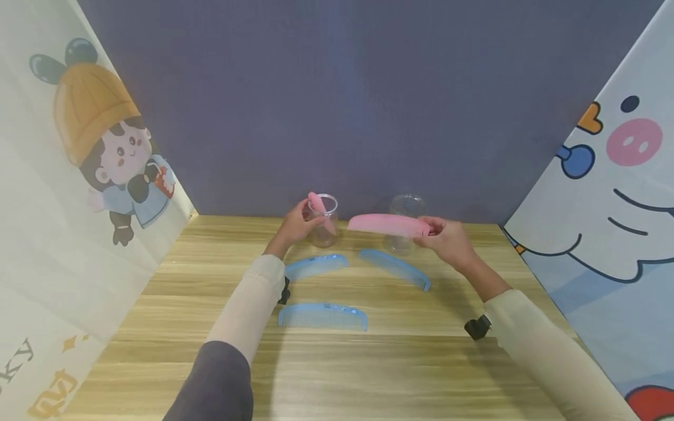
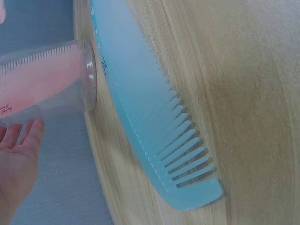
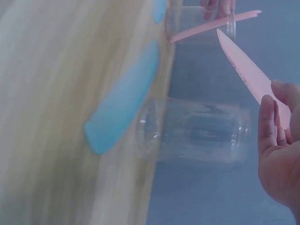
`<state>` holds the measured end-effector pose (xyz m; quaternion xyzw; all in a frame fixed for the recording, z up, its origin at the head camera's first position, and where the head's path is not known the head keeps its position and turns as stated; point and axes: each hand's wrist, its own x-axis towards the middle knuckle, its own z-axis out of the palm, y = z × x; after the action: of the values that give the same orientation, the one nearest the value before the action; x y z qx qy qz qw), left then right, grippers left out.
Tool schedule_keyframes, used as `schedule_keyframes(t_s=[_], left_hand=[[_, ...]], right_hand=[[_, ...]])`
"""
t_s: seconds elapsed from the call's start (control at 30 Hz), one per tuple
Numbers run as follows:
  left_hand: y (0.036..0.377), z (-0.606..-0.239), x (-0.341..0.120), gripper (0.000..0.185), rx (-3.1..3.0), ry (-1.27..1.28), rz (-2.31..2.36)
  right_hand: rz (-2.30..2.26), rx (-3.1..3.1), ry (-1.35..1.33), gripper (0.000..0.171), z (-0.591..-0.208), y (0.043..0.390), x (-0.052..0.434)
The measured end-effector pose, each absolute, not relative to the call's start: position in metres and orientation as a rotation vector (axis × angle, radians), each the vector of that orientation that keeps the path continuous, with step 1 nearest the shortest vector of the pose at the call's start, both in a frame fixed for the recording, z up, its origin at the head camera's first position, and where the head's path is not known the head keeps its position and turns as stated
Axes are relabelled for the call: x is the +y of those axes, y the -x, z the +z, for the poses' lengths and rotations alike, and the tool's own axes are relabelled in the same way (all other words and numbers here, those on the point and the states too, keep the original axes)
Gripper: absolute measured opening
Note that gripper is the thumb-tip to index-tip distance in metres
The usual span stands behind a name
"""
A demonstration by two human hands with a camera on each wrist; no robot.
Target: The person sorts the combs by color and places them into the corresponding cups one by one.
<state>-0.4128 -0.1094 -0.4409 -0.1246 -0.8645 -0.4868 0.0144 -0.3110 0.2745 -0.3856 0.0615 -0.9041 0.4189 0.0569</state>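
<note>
The left jar (image 1: 320, 238) is gripped near its rim by the left hand (image 1: 298, 226), fingers partly curled; a slanted pink comb (image 1: 317, 202) is contained inside. A second pink comb (image 1: 387, 224), free end toward that jar, is pinched by the right hand (image 1: 449, 241) near the right jar (image 3: 197, 136). Three blue combs (image 1: 322, 316) are laid on the tabletop (image 1: 395, 374).

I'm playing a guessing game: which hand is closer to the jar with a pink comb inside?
Left. The left hand is at the jar, gripping its upper part; the right hand is farther right, holding another pink comb near the other jar.
</note>
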Motion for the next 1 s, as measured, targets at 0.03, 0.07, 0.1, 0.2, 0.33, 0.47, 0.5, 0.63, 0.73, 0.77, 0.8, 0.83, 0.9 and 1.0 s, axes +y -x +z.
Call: schedule_keyframes(t_s=[0.03, 0.07, 0.1, 0.2, 0.33, 0.47, 0.5, 0.63, 0.73, 0.77, 0.8, 0.83, 0.9, 1.0], left_hand=[[0.413, -0.441, -0.110, 0.082, -2.691, 0.388, -1.522], [0.413, -0.442, -0.109, 0.082, -2.689, 0.388, -1.529], [0.413, -0.442, -0.109, 0.082, -2.689, 0.389, -1.532], [0.412, -0.443, -0.109, 0.080, -2.676, 0.388, -1.557], [0.411, -0.444, -0.109, 0.082, -2.670, 0.394, -1.570], [0.410, -0.443, -0.108, 0.086, -2.684, 0.404, -1.564], [0.409, -0.443, -0.108, 0.087, -2.688, 0.407, -1.563], [0.409, -0.442, -0.108, 0.087, -2.690, 0.407, -1.572], [0.411, -0.442, -0.109, 0.086, -2.685, 0.409, -1.577], [0.411, -0.442, -0.109, 0.086, -2.684, 0.410, -1.575], [0.411, -0.441, -0.110, 0.086, -2.682, 0.413, -1.576], [0.412, -0.441, -0.110, 0.087, -2.683, 0.413, -1.576], [0.412, -0.441, -0.110, 0.087, -2.686, 0.415, -1.572], [0.412, -0.441, -0.111, 0.087, -2.688, 0.412, -1.572]], right_hand=[[1.289, -2.734, -0.179, 0.058, -0.383, 0.312, 0.272], [1.308, -2.725, -0.168, 0.058, -0.382, 0.314, 0.271], [1.324, -2.720, -0.160, 0.059, -0.380, 0.316, 0.269], [1.387, -2.706, -0.124, 0.060, -0.376, 0.320, 0.263], [1.468, -2.660, -0.087, 0.056, -0.373, 0.327, 0.255], [1.556, -2.601, -0.076, 0.055, -0.371, 0.333, 0.246], [1.581, -2.587, -0.078, 0.056, -0.370, 0.335, 0.244], [1.603, -2.582, -0.100, 0.059, -0.364, 0.343, 0.233], [1.554, -2.596, -0.100, 0.060, -0.358, 0.348, 0.224], [1.536, -2.603, -0.097, 0.060, -0.356, 0.350, 0.221], [1.532, -2.606, -0.092, 0.060, -0.354, 0.352, 0.218], [1.531, -2.608, -0.089, 0.060, -0.352, 0.353, 0.216], [1.519, -2.621, -0.084, 0.060, -0.349, 0.357, 0.210], [1.528, -2.631, -0.081, 0.061, -0.345, 0.361, 0.202]])
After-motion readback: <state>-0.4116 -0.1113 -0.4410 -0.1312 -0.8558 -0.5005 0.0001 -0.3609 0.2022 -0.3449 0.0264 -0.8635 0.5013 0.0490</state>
